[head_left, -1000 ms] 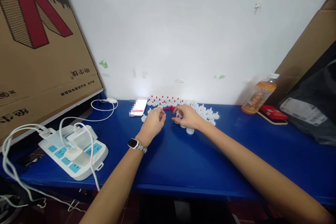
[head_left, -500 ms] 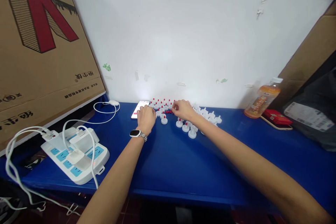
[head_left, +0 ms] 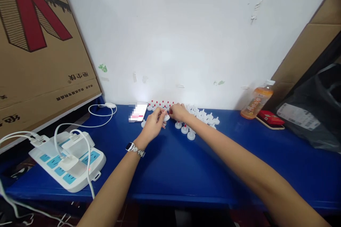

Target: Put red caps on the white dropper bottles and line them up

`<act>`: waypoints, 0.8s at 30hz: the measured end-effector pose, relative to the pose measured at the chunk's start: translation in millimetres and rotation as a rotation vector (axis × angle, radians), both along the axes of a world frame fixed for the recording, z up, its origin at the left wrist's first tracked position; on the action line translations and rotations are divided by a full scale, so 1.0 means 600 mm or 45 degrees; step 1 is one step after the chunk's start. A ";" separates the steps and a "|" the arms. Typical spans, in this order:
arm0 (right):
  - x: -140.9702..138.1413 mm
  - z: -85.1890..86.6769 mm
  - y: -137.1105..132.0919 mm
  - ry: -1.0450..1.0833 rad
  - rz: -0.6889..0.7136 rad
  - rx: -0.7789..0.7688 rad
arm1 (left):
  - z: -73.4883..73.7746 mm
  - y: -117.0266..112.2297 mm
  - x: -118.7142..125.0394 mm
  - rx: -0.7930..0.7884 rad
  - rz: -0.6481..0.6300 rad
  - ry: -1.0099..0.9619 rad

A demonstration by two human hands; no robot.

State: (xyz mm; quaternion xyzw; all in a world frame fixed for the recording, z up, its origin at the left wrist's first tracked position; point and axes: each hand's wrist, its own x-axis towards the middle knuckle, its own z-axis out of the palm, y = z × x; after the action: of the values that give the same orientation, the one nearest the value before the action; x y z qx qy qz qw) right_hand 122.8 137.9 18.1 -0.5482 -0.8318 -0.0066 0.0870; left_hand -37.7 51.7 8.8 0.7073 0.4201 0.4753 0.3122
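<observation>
Both hands meet near the back of a blue table point(head_left: 202, 163), over a cluster of small white caps point(head_left: 202, 115), several of them tipped with red. My left hand point(head_left: 153, 125), with a watch on its wrist, pinches a white cap point(head_left: 166, 117) between its fingers. My right hand point(head_left: 179, 112) is closed just to the right of it, fingertips touching the same cap or a small red piece; what it grips is too small to name. Three loose caps point(head_left: 184, 129) lie just in front of my right hand.
A phone point(head_left: 138, 112) lies left of the caps. A white power strip point(head_left: 66, 159) with plugged chargers and cables sits at the left front. A large cardboard box point(head_left: 37, 49) leans at left. An orange drink bottle point(head_left: 256, 100), a red pack point(head_left: 270, 117) and a black bag point(head_left: 314, 113) are at right.
My left hand drew back from beside the phone toward the right and met my right hand. It now pinches a white cap between them. The camera view shifted slightly.
</observation>
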 end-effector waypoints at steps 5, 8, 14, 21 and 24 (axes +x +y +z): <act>-0.002 0.007 -0.003 0.021 0.003 -0.010 | -0.009 -0.004 0.018 -0.146 -0.129 -0.206; 0.004 0.017 -0.013 0.107 0.020 -0.007 | -0.015 -0.007 0.027 -0.299 -0.184 -0.319; 0.033 0.019 -0.075 1.235 0.076 -0.097 | -0.005 -0.034 0.040 -0.238 -0.257 -0.018; 0.042 -0.008 -0.154 1.876 0.177 -0.197 | -0.002 -0.046 0.050 -0.083 -0.099 0.303; 0.036 -0.014 -0.166 1.917 0.161 -0.149 | -0.008 -0.043 0.051 -0.051 -0.068 0.378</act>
State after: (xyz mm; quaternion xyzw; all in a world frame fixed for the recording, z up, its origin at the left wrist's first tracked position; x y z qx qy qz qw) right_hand 144.4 38.2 9.8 -0.3595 -0.5768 0.4186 0.6023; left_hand -7.2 25.8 3.9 0.7744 0.4520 0.3484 0.2734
